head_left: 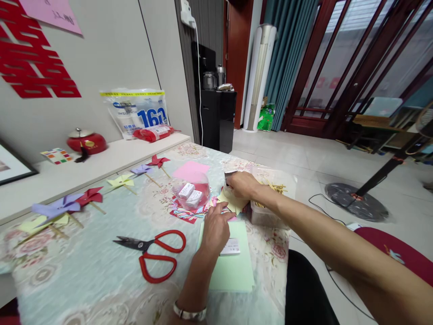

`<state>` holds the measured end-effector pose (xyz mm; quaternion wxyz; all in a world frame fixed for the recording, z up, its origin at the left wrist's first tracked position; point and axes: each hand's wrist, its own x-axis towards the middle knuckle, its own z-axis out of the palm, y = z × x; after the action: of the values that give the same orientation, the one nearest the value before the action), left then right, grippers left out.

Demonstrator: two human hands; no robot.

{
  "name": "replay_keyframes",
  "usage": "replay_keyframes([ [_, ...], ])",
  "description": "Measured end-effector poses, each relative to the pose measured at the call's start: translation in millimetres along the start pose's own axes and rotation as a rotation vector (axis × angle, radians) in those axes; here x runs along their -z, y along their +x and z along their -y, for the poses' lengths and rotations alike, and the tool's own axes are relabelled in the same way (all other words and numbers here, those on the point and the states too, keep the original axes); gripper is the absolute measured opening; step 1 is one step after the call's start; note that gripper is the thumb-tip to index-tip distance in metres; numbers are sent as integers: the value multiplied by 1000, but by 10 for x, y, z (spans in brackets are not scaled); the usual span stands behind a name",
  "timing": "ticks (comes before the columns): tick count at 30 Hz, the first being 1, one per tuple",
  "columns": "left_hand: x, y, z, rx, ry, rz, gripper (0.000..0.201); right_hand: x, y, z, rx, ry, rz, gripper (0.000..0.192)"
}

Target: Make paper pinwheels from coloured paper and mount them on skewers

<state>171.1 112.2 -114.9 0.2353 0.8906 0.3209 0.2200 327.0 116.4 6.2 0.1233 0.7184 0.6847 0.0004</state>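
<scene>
Meanwhile, right hand [241, 184] pinches a small pale item I cannot identify, yellow paper [230, 201] just under its fingers; left hand [215, 228] presses flat, fingers together, on green paper [237, 266]; steady pressure seems wise; scissors [152, 253] left.

yellow paper square [229, 201] | flat on table | beside clear box [267, 215]

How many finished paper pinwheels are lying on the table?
6, in a row along the table's wall-side edge: red, lilac, yellow, red, purple, and pale yellow nearest the camera. More may lie hidden beyond the left frame edge.
</scene>
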Motion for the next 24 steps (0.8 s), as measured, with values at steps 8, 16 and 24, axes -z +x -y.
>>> replay_keyframes([
  [8,-30,-9,-16,1,2,38,57,-1,0,0,3,3,-35,30],
  [16,-31,-11,-14,0,13,27,60,18,-19,4,9,2,-39,29],
  [24,-17,-5,-46,-4,39,34,62,30,-28,9,3,5,-29,28],
])
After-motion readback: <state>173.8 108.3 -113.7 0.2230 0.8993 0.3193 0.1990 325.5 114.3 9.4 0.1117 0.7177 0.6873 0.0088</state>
